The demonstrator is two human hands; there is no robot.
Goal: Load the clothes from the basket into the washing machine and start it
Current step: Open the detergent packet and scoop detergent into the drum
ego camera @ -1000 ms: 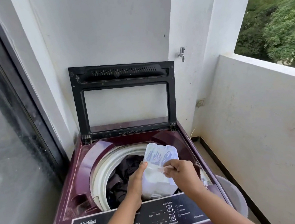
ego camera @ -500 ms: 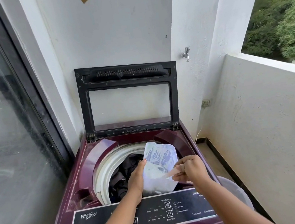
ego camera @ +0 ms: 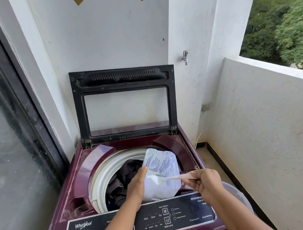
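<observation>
A maroon top-load washing machine [ego camera: 78,180] stands with its black-framed lid [ego camera: 124,102] raised against the wall. Dark clothes [ego camera: 123,180] lie in the white drum. Over the drum opening my left hand [ego camera: 137,187] holds a translucent plastic tub of white detergent powder [ego camera: 161,174], tilted toward me. My right hand [ego camera: 204,183] pinches the handle of a pale plastic spoon [ego camera: 174,177] whose bowl is in the powder. The black control panel [ego camera: 159,221] is just below my wrists.
A glass sliding door [ego camera: 8,140] runs along the left. A low white balcony wall [ego camera: 271,129] closes the right side, with a tap [ego camera: 184,57] and a wall socket [ego camera: 206,106] on the pillar. A pale round basket [ego camera: 237,197] sits on the floor behind my right arm.
My right hand has drawn back to the right, now holding the spoon by its handle with the bowl in the powder. The view has shifted slightly left and closer.
</observation>
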